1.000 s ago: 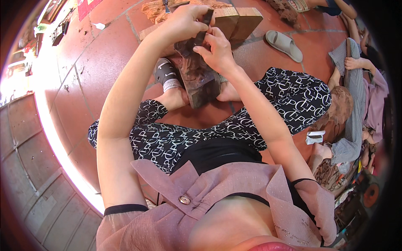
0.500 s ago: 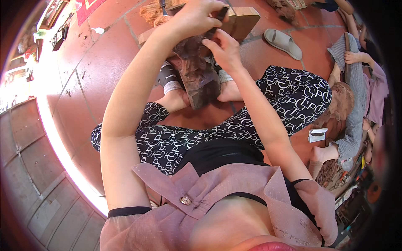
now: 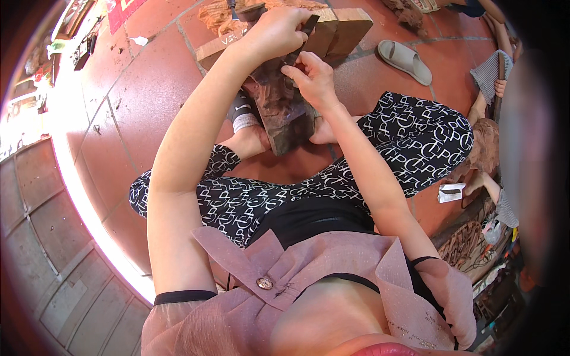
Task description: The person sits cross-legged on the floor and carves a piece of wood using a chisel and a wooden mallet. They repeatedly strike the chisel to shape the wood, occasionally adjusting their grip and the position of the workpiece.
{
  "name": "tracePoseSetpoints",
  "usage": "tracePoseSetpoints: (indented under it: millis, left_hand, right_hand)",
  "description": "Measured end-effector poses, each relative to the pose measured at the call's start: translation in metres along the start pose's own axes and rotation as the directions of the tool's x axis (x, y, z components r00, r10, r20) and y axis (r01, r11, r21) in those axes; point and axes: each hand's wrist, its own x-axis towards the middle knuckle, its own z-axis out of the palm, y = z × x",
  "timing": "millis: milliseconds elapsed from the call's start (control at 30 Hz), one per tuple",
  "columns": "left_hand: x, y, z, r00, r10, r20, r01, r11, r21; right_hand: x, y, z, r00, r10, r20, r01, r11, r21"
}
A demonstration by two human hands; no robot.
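A dark brown wood carving with a flat-sided base stands tilted between my bare feet, close in front of me. My left hand reaches over its upper end, closed around a dark flat strip that pokes out past the fingers. Just right of it, my right hand is closed, thumb and fingers bent at the carving's right side, near the strip's lower part. Whatever lies between the right fingertips is too small and dark to make out. My left hand and forearm hide the carving's top.
Behind the carving lies a thick pale wood block, with an orange-brown carved piece and a metal-shafted tool beyond. A grey slipper rests on the red tile floor. At right are another person's hand and a white packet.
Both hands have shifted slightly toward me and left along the carving, the strip with them. At the right, the other person has moved, and a large blurred shape now covers that edge.
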Motion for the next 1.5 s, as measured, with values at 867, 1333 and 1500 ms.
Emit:
tracePoseSetpoints:
  millis: [867, 1333, 1500]
  left_hand:
    - [-0.004, 0.012, 0.016, 0.959, 0.075, -0.273, -0.070, 0.997, 0.027]
    - [-0.006, -0.008, 0.010, 0.978, -0.052, -0.201, 0.060, 0.998, 0.034]
    - [-0.004, 0.020, 0.017, 0.932, 0.168, -0.322, -0.104, 0.973, 0.208]
  right_hand:
    - [0.005, 0.021, -0.002, 0.996, 0.068, 0.054, -0.079, 0.965, 0.251]
    - [0.005, 0.002, -0.003, 0.998, -0.061, -0.003, 0.061, 0.998, 0.014]
    - [0.001, 0.002, 0.002, 0.984, 0.156, -0.081, -0.129, 0.954, 0.270]
